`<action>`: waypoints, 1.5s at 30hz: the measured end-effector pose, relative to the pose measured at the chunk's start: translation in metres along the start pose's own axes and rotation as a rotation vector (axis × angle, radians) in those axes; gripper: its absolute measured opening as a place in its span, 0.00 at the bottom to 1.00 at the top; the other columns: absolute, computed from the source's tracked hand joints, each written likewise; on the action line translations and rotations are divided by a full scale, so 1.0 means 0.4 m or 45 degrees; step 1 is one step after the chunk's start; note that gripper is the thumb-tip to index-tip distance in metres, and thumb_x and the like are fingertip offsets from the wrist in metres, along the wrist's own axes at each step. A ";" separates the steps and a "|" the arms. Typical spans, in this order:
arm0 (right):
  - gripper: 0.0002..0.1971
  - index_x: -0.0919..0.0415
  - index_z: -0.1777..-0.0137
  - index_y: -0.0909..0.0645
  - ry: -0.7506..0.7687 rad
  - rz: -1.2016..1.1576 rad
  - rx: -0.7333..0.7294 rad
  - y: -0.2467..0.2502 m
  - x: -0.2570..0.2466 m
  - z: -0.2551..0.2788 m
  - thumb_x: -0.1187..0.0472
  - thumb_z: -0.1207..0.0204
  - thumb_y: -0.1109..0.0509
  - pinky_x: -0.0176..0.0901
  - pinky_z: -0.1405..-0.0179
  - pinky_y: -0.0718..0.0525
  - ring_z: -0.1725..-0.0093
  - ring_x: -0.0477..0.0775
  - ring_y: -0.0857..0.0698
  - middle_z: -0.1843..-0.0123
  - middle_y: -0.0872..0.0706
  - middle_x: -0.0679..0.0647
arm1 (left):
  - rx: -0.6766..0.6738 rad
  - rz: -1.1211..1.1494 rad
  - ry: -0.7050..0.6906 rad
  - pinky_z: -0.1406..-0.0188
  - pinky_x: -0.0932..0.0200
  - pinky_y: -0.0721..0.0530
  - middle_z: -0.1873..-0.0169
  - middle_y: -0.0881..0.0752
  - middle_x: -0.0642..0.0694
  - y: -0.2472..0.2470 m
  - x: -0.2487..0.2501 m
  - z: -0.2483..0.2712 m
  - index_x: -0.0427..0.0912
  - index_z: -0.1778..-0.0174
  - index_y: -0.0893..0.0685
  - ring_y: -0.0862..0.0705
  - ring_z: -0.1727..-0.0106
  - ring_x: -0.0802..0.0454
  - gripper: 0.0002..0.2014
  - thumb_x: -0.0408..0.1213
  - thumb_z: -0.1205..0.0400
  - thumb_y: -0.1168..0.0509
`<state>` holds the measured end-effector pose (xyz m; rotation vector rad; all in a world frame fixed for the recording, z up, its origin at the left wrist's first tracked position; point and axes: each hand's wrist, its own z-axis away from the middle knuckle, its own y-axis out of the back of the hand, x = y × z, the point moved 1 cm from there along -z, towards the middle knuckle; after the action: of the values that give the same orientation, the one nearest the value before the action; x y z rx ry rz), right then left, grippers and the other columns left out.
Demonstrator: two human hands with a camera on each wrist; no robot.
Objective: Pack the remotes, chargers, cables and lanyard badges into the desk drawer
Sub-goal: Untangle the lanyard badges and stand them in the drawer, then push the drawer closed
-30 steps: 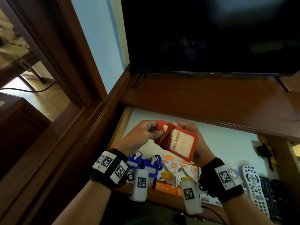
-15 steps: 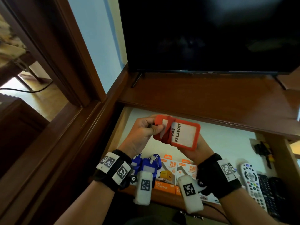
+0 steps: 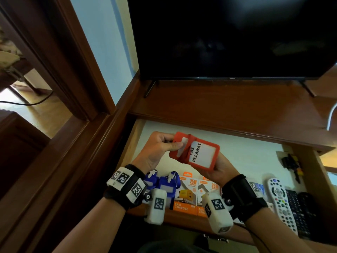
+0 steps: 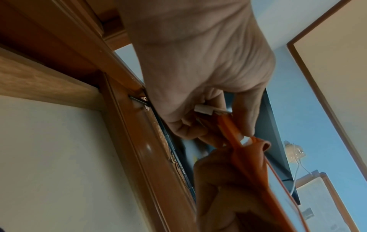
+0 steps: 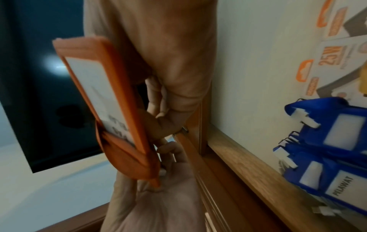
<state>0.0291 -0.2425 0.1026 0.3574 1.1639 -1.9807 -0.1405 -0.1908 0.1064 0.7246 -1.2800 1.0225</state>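
Both hands hold an orange lanyard badge (image 3: 199, 155) marked "PAS PELAWAT" above the open desk drawer (image 3: 240, 152). My left hand (image 3: 160, 148) pinches its wrapped orange strap (image 4: 230, 130) and white clip at the badge's left end. My right hand (image 3: 217, 168) cups the badge (image 5: 103, 97) from below. In the drawer's front lie two blue lanyard badges (image 3: 164, 183), two orange charger boxes (image 3: 187, 194) and, to the right, a white remote (image 3: 279, 198) with dark remotes (image 3: 299, 207) beside it.
A black TV (image 3: 228, 37) stands on the wooden desktop (image 3: 218, 110) behind the drawer. A black and yellow cable bundle (image 3: 291, 163) lies at the drawer's right side. A wooden door frame (image 3: 76, 73) runs along the left. A white cable (image 3: 331, 117) hangs at the far right.
The hands have turned the orange badge flatter, so its label faces up more, and kept it over the drawer. The grips of both hands are the same.
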 end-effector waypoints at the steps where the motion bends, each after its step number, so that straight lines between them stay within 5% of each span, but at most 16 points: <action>1: 0.17 0.69 0.46 0.14 0.001 0.076 0.016 0.021 0.012 -0.010 0.58 0.26 0.36 0.54 0.56 0.10 0.54 0.64 0.10 0.50 0.12 0.71 | -0.006 -0.055 0.008 0.46 0.54 0.14 0.56 0.09 0.39 0.007 -0.003 -0.002 0.38 0.55 0.09 0.12 0.48 0.45 0.06 0.29 0.25 0.29; 3: 0.14 0.70 0.44 0.18 0.001 0.325 0.086 0.075 0.032 -0.028 0.59 0.22 0.36 0.56 0.48 0.13 0.50 0.65 0.13 0.47 0.14 0.70 | -0.041 -0.222 0.063 0.54 0.62 0.15 0.58 0.08 0.45 0.026 -0.012 -0.006 0.41 0.56 0.09 0.11 0.52 0.53 0.05 0.30 0.26 0.27; 6: 0.07 0.70 0.56 0.20 0.058 0.762 0.289 0.175 0.054 -0.033 0.66 0.21 0.35 0.45 0.69 0.20 0.67 0.58 0.19 0.61 0.18 0.68 | -0.180 -0.653 0.192 0.52 0.59 0.15 0.59 0.08 0.47 0.051 -0.042 -0.020 0.39 0.58 0.08 0.11 0.53 0.53 0.06 0.36 0.27 0.24; 11: 0.11 0.66 0.66 0.19 -0.077 1.526 0.588 0.358 0.088 0.012 0.65 0.22 0.34 0.36 0.82 0.25 0.81 0.48 0.21 0.72 0.16 0.58 | -0.385 -1.544 0.326 0.67 0.59 0.19 0.69 0.12 0.43 0.032 -0.104 -0.049 0.37 0.68 0.11 0.15 0.67 0.51 0.08 0.38 0.26 0.28; 13: 0.13 0.62 0.67 0.19 -0.246 1.868 0.585 0.419 0.101 0.040 0.59 0.22 0.36 0.37 0.78 0.19 0.76 0.49 0.16 0.70 0.13 0.55 | -0.490 -1.755 0.369 0.69 0.59 0.21 0.69 0.15 0.44 0.007 -0.123 -0.058 0.38 0.72 0.16 0.18 0.67 0.50 0.10 0.36 0.25 0.31; 16: 0.17 0.53 0.71 0.28 -0.491 2.174 0.600 0.477 0.113 0.082 0.50 0.21 0.36 0.43 0.56 0.18 0.54 0.55 0.13 0.60 0.16 0.55 | -0.647 -1.969 0.361 0.67 0.56 0.21 0.64 0.20 0.43 -0.023 -0.159 -0.068 0.40 0.71 0.24 0.21 0.66 0.48 0.08 0.32 0.25 0.36; 19: 0.18 0.50 0.72 0.29 -0.472 2.185 0.674 0.502 0.119 0.118 0.49 0.20 0.36 0.41 0.55 0.22 0.55 0.55 0.17 0.65 0.21 0.50 | -0.783 -2.107 0.354 0.64 0.55 0.21 0.56 0.21 0.42 -0.042 -0.207 -0.073 0.41 0.62 0.25 0.23 0.62 0.47 0.04 0.34 0.24 0.37; 22: 0.20 0.53 0.75 0.28 -0.307 2.153 0.742 0.509 0.129 0.138 0.51 0.21 0.35 0.38 0.61 0.27 0.63 0.50 0.20 0.71 0.21 0.47 | -0.836 -2.138 0.424 0.68 0.57 0.25 0.64 0.24 0.47 -0.045 -0.257 -0.080 0.42 0.66 0.26 0.25 0.68 0.51 0.06 0.32 0.24 0.38; 25: 0.18 0.54 0.74 0.24 -0.228 2.121 0.817 0.514 0.144 0.141 0.52 0.22 0.34 0.38 0.62 0.26 0.62 0.50 0.18 0.65 0.13 0.52 | -0.804 -2.112 0.495 0.72 0.59 0.27 0.68 0.23 0.48 -0.037 -0.292 -0.089 0.43 0.70 0.27 0.25 0.70 0.52 0.08 0.31 0.25 0.39; 28: 0.16 0.55 0.72 0.22 -0.213 2.135 0.862 0.515 0.151 0.138 0.51 0.23 0.34 0.38 0.62 0.27 0.63 0.51 0.20 0.65 0.15 0.52 | -0.721 -2.115 0.533 0.70 0.58 0.26 0.69 0.24 0.48 -0.028 -0.307 -0.096 0.42 0.69 0.27 0.22 0.66 0.50 0.07 0.32 0.25 0.37; 35: 0.20 0.55 0.78 0.25 -0.199 2.075 0.863 0.530 0.155 0.124 0.51 0.25 0.32 0.42 0.56 0.17 0.59 0.54 0.14 0.64 0.11 0.53 | -0.603 -2.096 0.607 0.58 0.57 0.20 0.49 0.14 0.41 -0.015 -0.336 -0.114 0.40 0.55 0.17 0.17 0.54 0.46 0.08 0.40 0.25 0.30; 40: 0.24 0.57 0.80 0.30 -0.148 2.084 0.806 0.543 0.160 0.111 0.50 0.24 0.32 0.38 0.63 0.22 0.69 0.49 0.19 0.77 0.23 0.48 | -0.462 -2.157 0.452 0.57 0.56 0.20 0.47 0.16 0.44 -0.008 -0.364 -0.098 0.43 0.49 0.18 0.17 0.48 0.46 0.14 0.45 0.26 0.29; 45: 0.23 0.56 0.79 0.26 -0.183 2.070 0.713 0.549 0.143 0.105 0.50 0.23 0.33 0.36 0.67 0.26 0.69 0.46 0.20 0.76 0.22 0.47 | -0.381 -2.257 0.200 0.45 0.50 0.22 0.38 0.27 0.45 -0.029 -0.357 -0.079 0.47 0.37 0.28 0.27 0.37 0.44 0.25 0.47 0.28 0.28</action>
<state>0.1632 -0.3632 -0.0413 1.0012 -0.0428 -0.7397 -0.1141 -0.1966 -0.0379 1.0981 -0.2512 -0.5483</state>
